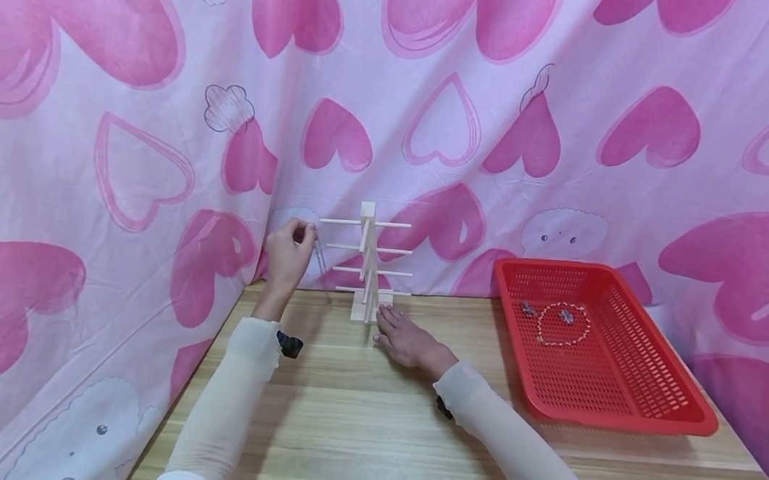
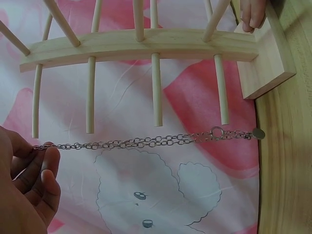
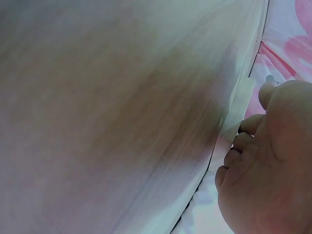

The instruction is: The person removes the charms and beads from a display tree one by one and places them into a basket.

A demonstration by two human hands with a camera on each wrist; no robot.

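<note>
My left hand (image 1: 290, 253) is raised to the left of a wooden stand (image 1: 369, 210) that has several thin side rods. Between thumb and fingers it pinches a silver chain necklace (image 2: 134, 143), which hangs doubled, with a small ring and a round disc at its lower end. In the left wrist view the necklace passes just beyond the tips of the rods (image 2: 90, 97), apart from them. My right hand (image 1: 408, 340) lies low at the stand's right side, its fingers extended and touching the base (image 2: 268, 73). In the right wrist view the palm shows, but the contact is mostly hidden.
To the right, a red plastic basket (image 1: 616, 419) holds a beaded loop (image 1: 563, 344) and small silvery pieces (image 1: 528, 310). A pink heart-patterned cloth (image 1: 338, 132) hangs behind and at the sides of the wood-grain table (image 1: 348, 426).
</note>
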